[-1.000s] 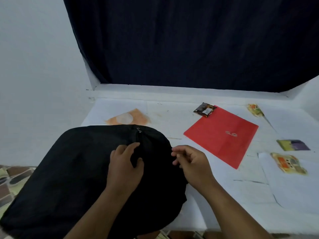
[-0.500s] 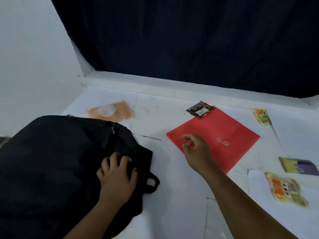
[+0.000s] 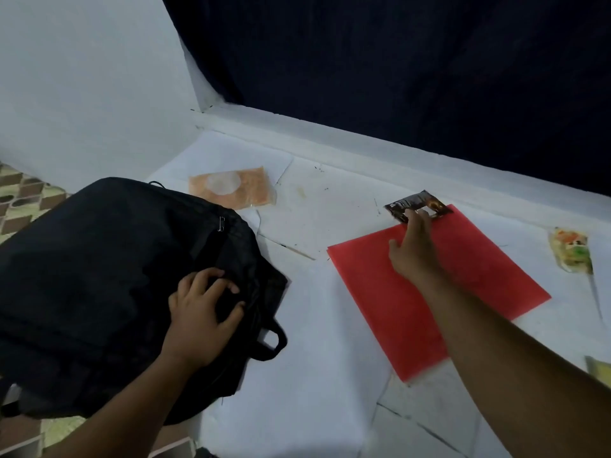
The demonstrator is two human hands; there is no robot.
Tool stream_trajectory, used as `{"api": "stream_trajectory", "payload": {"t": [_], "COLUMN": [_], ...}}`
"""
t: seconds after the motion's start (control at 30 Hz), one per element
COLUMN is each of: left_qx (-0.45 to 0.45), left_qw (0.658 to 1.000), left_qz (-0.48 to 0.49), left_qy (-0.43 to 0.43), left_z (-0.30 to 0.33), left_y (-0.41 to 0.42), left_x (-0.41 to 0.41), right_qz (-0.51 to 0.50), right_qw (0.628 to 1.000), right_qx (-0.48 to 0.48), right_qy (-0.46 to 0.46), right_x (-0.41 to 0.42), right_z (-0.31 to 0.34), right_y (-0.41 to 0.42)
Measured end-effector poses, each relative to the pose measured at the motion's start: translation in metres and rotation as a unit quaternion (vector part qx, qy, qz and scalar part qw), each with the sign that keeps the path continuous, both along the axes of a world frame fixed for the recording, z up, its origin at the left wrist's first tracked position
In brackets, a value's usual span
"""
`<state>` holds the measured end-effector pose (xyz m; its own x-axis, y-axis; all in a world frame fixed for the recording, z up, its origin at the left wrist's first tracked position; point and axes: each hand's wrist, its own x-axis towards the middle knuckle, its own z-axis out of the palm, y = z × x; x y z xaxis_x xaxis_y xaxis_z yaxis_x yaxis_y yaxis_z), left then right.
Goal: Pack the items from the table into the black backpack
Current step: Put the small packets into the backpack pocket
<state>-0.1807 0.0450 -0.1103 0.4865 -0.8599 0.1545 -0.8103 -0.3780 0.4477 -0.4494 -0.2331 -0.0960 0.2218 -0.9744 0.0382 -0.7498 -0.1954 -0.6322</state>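
The black backpack (image 3: 105, 279) lies at the table's left edge, its zip pull facing up. My left hand (image 3: 201, 312) grips the fabric near the backpack's top, fingers curled into it. My right hand (image 3: 413, 249) reaches across the red folder (image 3: 463, 309), its straight fingers touching the small dark sachet (image 3: 418, 204) at the folder's far corner. An orange packet (image 3: 236, 188) with a pale round patch lies just beyond the backpack.
The white table (image 3: 317, 375) ends at a raised ledge under a dark curtain (image 3: 396, 77). A multicoloured snack packet (image 3: 570, 252) lies far right, and a yellow-green packet (image 3: 600, 370) shows at the right edge. Patterned floor tiles (image 3: 23, 200) lie to the left.
My right hand has left the backpack and stretched forward over the red folder to the dark sachet. The left hand stayed on the backpack, whose carry loop now shows.
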Motion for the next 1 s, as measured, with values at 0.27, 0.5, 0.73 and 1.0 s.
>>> {"api": "stream_trajectory", "payload": {"t": [0.27, 0.5, 0.73, 1.0], "left_qx": [-0.006, -0.007, -0.011, -0.008], "left_qw": [1.0, 1.0, 1.0, 1.0], "left_qz": [0.01, 0.009, 0.01, 0.002], "left_qy": [-0.013, -0.017, -0.014, -0.004], "left_z": [-0.003, -0.004, -0.003, 0.0], "left_y": [-0.002, -0.002, -0.001, 0.001], "left_x": [-0.001, 0.002, 0.002, 0.003], "right_qz": [-0.008, 0.022, -0.017, -0.133], "right_qw": [0.99, 0.983, 0.97, 0.812], "right_qx": [-0.074, -0.174, -0.11, 0.173], "right_qy": [0.117, -0.053, -0.216, -0.541], "right_x": [-0.001, -0.008, 0.008, 0.066], "right_z": [-0.025, -0.025, 0.028, 0.057], "right_y": [-0.001, 0.01, 0.035, 0.1]}}
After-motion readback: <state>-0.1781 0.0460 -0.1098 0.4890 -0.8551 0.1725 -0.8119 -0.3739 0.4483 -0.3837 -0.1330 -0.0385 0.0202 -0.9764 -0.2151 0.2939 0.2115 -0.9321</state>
